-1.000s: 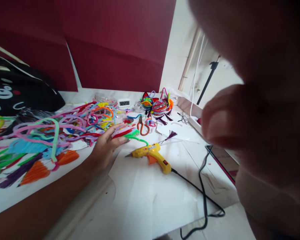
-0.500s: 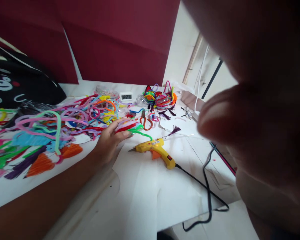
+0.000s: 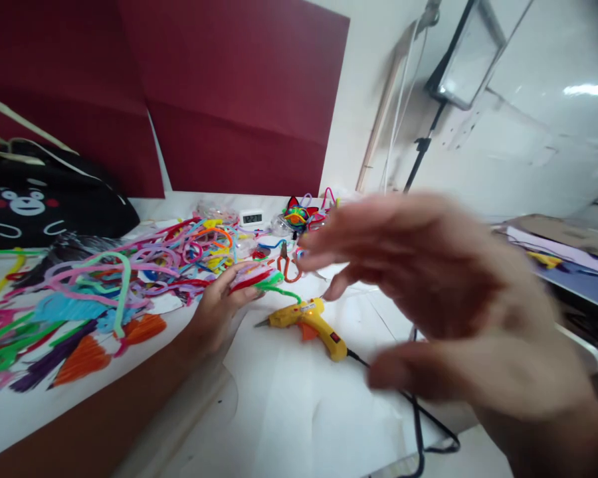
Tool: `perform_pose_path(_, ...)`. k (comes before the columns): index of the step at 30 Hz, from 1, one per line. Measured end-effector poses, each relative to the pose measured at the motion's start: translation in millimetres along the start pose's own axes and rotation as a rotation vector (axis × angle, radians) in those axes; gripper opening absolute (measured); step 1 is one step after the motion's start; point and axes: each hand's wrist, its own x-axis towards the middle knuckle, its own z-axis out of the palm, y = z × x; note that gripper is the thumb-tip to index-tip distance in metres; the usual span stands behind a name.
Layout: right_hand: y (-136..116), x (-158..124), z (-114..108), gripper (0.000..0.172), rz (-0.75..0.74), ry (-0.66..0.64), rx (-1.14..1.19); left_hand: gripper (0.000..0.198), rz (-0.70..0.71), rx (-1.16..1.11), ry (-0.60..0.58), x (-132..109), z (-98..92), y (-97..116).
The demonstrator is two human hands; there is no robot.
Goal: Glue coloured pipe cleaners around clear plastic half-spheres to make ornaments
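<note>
My left hand (image 3: 224, 299) is closed around a bundle of pipe cleaners (image 3: 256, 275) in pink, red, purple and green. One green strand trails from it toward the yellow hot glue gun (image 3: 323, 325). The glue gun lies on white paper with its nozzle pointing left. Large and blurred in the foreground, my right hand (image 3: 458, 292) is raised above the table with fingers and thumb apart, holding nothing. Orange-handled pliers or cutters (image 3: 290, 265) lie just beyond the bundle, partly hidden by my right fingertips.
Loose pipe cleaners (image 3: 149, 265) spread in a tangled heap on the left. A black bag (image 3: 54, 206) with a cartoon face stands behind them. A small digital clock (image 3: 252, 218) sits at the back. The glue gun's black cord (image 3: 418, 425) loops at front right.
My right hand has moved away from the camera, out over the table, and its spread fingers now show. The view has tilted upward. My left hand still holds the bundle.
</note>
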Motion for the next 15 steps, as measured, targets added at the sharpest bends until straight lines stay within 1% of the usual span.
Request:
perform_pose_path(1,6.7,5.5,4.3,0.047,0.033,-0.029,0.014,0.056,0.005,-0.004,-0.007,-0.5,0.2,0.8)
perform_pose_path(2,15.7,10.4,8.8,0.031,0.084,-0.063,0.024,0.056,0.007,-0.007,-0.012,-1.0,0.6,1.4)
perform_pose_path(3,26.5,14.2,13.2,0.022,0.117,-0.064,-0.042,0.057,0.006,-0.006,-0.017,-1.7,1.3,1.9)
perform_pose_path(4,38.2,16.6,17.6,0.019,0.12,-0.038,-0.129,0.058,0.01,-0.003,-0.019,-2.6,2.3,2.5)
perform_pose_path(6,60.1,17.9,26.6,0.023,0.117,-0.003,-0.298,0.061,0.016,0.001,-0.019,-5.2,4.9,3.8)
perform_pose_path(8,75.3,16.4,35.5,0.027,0.085,-0.002,-0.376,0.061,0.023,0.003,-0.015,-8.6,7.6,5.3)
perform_pose_path(11,82.7,14.6,46.7,0.02,0.085,-0.02,-0.375,0.058,0.028,0.018,-0.02,-12.9,9.5,7.9)
perform_pose_path(13,81.6,15.3,51.1,0.011,0.108,-0.025,-0.312,0.055,0.051,0.047,-0.031,-14.2,9.6,10.0)
perform_pose_path(15,79.9,16.8,52.9,0.006,0.121,-0.01,-0.247,0.055,0.075,0.085,-0.034,-14.4,9.9,12.8)
